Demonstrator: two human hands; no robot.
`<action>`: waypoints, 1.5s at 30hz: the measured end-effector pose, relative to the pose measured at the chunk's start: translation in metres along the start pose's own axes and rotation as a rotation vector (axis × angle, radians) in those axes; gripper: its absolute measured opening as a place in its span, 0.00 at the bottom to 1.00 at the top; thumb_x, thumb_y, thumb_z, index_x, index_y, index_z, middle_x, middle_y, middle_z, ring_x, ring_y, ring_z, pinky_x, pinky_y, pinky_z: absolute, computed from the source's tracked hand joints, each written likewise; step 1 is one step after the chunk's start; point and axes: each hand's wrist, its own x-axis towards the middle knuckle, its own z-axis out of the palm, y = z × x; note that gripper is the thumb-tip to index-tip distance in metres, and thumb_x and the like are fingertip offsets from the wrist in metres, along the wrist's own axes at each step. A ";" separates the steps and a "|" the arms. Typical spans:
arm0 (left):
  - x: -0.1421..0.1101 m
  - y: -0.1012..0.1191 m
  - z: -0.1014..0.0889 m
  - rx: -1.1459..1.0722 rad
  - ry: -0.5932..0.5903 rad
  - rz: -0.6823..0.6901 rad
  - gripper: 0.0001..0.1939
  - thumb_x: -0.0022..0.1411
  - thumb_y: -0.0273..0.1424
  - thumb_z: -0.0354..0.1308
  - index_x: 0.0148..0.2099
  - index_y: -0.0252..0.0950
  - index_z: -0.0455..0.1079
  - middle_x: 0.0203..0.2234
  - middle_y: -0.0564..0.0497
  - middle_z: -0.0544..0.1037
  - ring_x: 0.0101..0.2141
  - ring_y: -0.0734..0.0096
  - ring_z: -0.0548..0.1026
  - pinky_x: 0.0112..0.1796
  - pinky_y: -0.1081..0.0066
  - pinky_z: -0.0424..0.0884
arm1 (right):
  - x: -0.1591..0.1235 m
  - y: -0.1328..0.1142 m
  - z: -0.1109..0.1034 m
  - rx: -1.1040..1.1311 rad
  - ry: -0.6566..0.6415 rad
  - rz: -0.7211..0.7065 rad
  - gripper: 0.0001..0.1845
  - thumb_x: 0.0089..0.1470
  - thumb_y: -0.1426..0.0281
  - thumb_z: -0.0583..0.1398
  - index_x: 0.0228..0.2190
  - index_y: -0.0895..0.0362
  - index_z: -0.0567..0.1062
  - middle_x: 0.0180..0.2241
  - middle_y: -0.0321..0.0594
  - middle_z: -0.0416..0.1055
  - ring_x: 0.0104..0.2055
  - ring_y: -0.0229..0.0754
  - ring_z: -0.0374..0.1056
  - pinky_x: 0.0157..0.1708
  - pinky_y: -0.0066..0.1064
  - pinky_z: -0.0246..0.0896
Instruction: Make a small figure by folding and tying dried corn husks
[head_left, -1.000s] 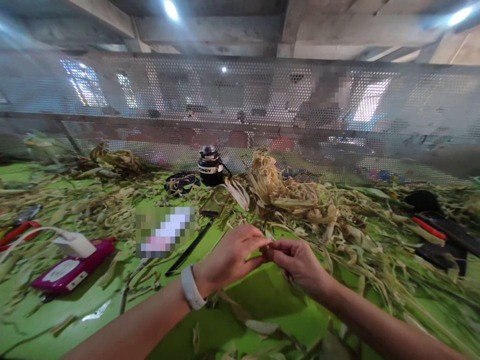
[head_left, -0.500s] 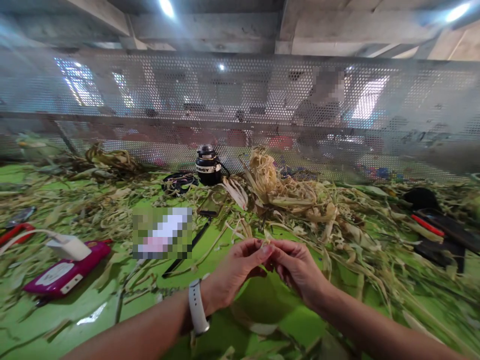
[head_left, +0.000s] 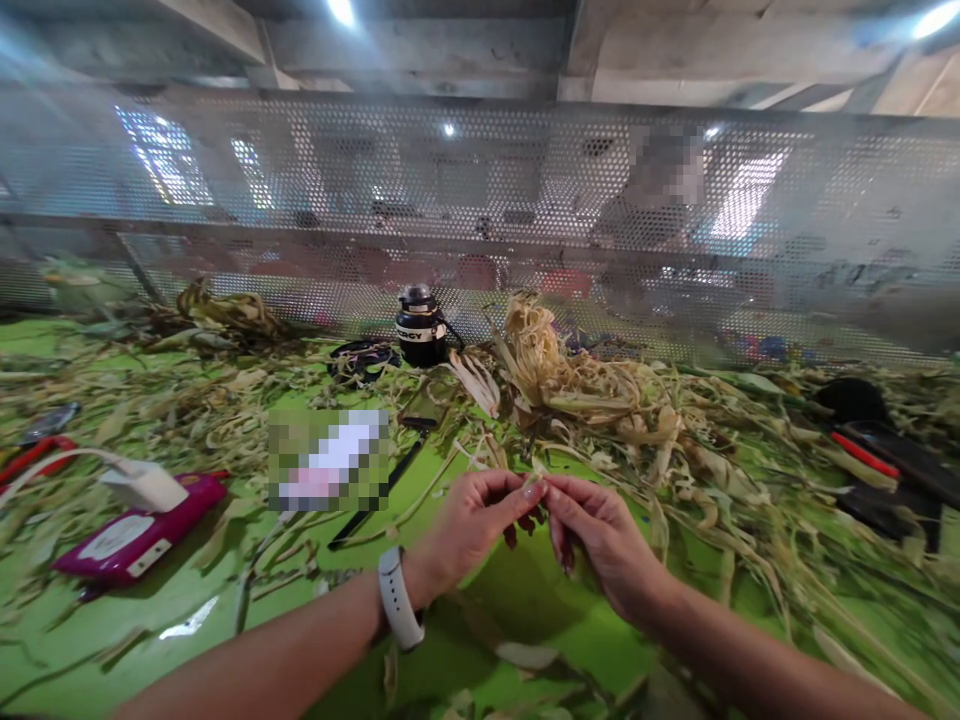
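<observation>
My left hand (head_left: 480,525), with a white band at its wrist, is closed in a pinch in the middle of the head view. Fingertip to fingertip with it, my right hand (head_left: 604,535) pinches too. Between them a small pale piece of husk (head_left: 537,478) just shows; most of it is hidden by the fingers. Both hands are held above the green table (head_left: 540,595). Beyond the fingertips lies a heap of dry, straw-coloured husks (head_left: 536,350), with loose strips spread around it.
A black bottle (head_left: 420,328) stands at the back before a perforated metal screen (head_left: 480,200). Left are a blurred-out phone-like object (head_left: 334,460), a black stick (head_left: 375,490) and a purple power strip (head_left: 139,540) with a white charger (head_left: 146,485). Red-edged dark items (head_left: 892,480) lie right.
My hands stay together at the same place, with the fingers shifting slightly; the right hand's lower fingers hang a little lower. The whole view has shifted slightly.
</observation>
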 end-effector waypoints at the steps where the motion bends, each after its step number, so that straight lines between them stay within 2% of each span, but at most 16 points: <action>1: 0.001 -0.001 -0.001 0.042 -0.001 0.016 0.17 0.54 0.43 0.60 0.30 0.31 0.72 0.21 0.54 0.70 0.23 0.77 0.66 0.23 0.77 0.63 | 0.001 -0.001 0.000 -0.028 0.005 -0.013 0.20 0.46 0.57 0.64 0.34 0.60 0.74 0.14 0.30 0.66 0.13 0.30 0.59 0.13 0.21 0.57; 6: 0.003 -0.005 -0.004 0.225 0.022 0.098 0.17 0.58 0.43 0.55 0.32 0.33 0.68 0.23 0.55 0.68 0.23 0.78 0.64 0.23 0.78 0.64 | 0.006 -0.002 0.000 -0.151 0.040 -0.022 0.22 0.44 0.53 0.63 0.31 0.58 0.68 0.17 0.30 0.69 0.17 0.33 0.65 0.18 0.25 0.64; 9: 0.007 -0.003 -0.012 0.307 0.042 0.128 0.17 0.60 0.44 0.52 0.31 0.34 0.66 0.22 0.56 0.66 0.21 0.78 0.64 0.21 0.78 0.63 | 0.009 -0.002 -0.003 -0.202 0.012 0.015 0.22 0.43 0.53 0.63 0.30 0.59 0.68 0.18 0.31 0.70 0.18 0.34 0.67 0.20 0.26 0.65; 12: 0.013 0.004 -0.023 0.364 0.124 0.152 0.17 0.60 0.44 0.51 0.30 0.35 0.65 0.20 0.56 0.66 0.21 0.77 0.64 0.20 0.78 0.62 | 0.012 -0.003 -0.007 -0.224 -0.041 0.076 0.22 0.43 0.53 0.62 0.29 0.59 0.69 0.18 0.33 0.71 0.18 0.35 0.68 0.21 0.27 0.64; 14: 0.016 0.008 -0.029 0.435 0.141 0.174 0.17 0.60 0.44 0.51 0.29 0.35 0.64 0.20 0.57 0.65 0.20 0.77 0.63 0.20 0.78 0.60 | 0.013 -0.006 -0.010 -0.234 -0.028 0.091 0.21 0.44 0.54 0.62 0.29 0.59 0.69 0.18 0.33 0.71 0.18 0.35 0.67 0.21 0.27 0.63; 16: 0.015 0.009 -0.031 0.532 0.069 0.192 0.17 0.61 0.42 0.50 0.28 0.36 0.63 0.19 0.58 0.63 0.19 0.78 0.61 0.21 0.77 0.59 | 0.012 -0.012 -0.013 -0.286 0.020 0.057 0.18 0.48 0.55 0.59 0.29 0.58 0.68 0.18 0.32 0.69 0.18 0.34 0.65 0.21 0.26 0.61; 18: 0.013 0.008 -0.029 0.638 -0.051 0.233 0.17 0.62 0.41 0.49 0.27 0.36 0.64 0.19 0.57 0.64 0.21 0.77 0.61 0.23 0.76 0.59 | 0.011 -0.019 -0.015 -0.450 0.031 -0.040 0.16 0.53 0.56 0.56 0.28 0.58 0.68 0.20 0.32 0.67 0.20 0.33 0.63 0.22 0.25 0.57; 22: 0.006 0.006 -0.023 0.780 -0.261 0.342 0.12 0.64 0.37 0.49 0.31 0.36 0.67 0.24 0.53 0.70 0.26 0.73 0.65 0.29 0.74 0.61 | 0.007 -0.028 -0.016 -0.882 -0.141 -0.265 0.20 0.58 0.58 0.52 0.20 0.57 0.65 0.20 0.32 0.59 0.24 0.33 0.55 0.24 0.25 0.49; 25: 0.004 0.009 -0.021 0.814 -0.338 0.364 0.12 0.64 0.36 0.48 0.32 0.36 0.66 0.26 0.52 0.69 0.27 0.72 0.64 0.30 0.73 0.60 | 0.007 -0.027 -0.016 -0.922 -0.272 -0.270 0.22 0.60 0.58 0.49 0.19 0.57 0.61 0.20 0.31 0.54 0.24 0.33 0.52 0.23 0.25 0.47; 28: 0.003 0.010 -0.019 0.705 -0.304 0.300 0.12 0.63 0.38 0.48 0.34 0.35 0.65 0.26 0.52 0.68 0.28 0.72 0.64 0.31 0.72 0.61 | 0.008 -0.020 -0.014 -0.829 -0.229 -0.257 0.21 0.61 0.58 0.48 0.20 0.56 0.60 0.20 0.31 0.53 0.24 0.34 0.51 0.23 0.25 0.47; 32: 0.000 0.003 -0.007 0.349 -0.206 0.153 0.12 0.62 0.40 0.51 0.36 0.35 0.64 0.25 0.55 0.65 0.27 0.74 0.63 0.30 0.73 0.62 | 0.007 -0.011 -0.008 -0.830 0.013 -0.359 0.21 0.61 0.60 0.48 0.19 0.56 0.59 0.20 0.31 0.53 0.23 0.34 0.52 0.23 0.26 0.47; 35: -0.003 -0.006 0.006 0.073 -0.118 0.064 0.13 0.59 0.41 0.55 0.34 0.34 0.64 0.25 0.55 0.66 0.27 0.75 0.64 0.31 0.72 0.63 | 0.006 -0.005 -0.006 -0.913 0.129 -0.476 0.19 0.60 0.64 0.50 0.19 0.55 0.59 0.20 0.32 0.55 0.23 0.35 0.53 0.24 0.27 0.48; 40: -0.006 -0.009 0.017 -0.159 0.008 -0.068 0.17 0.51 0.43 0.62 0.30 0.33 0.65 0.21 0.56 0.68 0.24 0.76 0.66 0.29 0.72 0.64 | 0.004 -0.001 -0.009 -1.047 0.149 -0.569 0.18 0.61 0.66 0.49 0.20 0.55 0.62 0.21 0.35 0.58 0.24 0.36 0.56 0.25 0.27 0.50; 45: -0.006 -0.006 0.014 -0.245 0.028 -0.106 0.16 0.49 0.40 0.65 0.32 0.32 0.69 0.23 0.55 0.71 0.24 0.77 0.68 0.30 0.73 0.65 | 0.002 -0.005 -0.011 -1.120 0.122 -0.628 0.16 0.62 0.67 0.49 0.25 0.56 0.68 0.23 0.38 0.64 0.26 0.37 0.61 0.27 0.26 0.54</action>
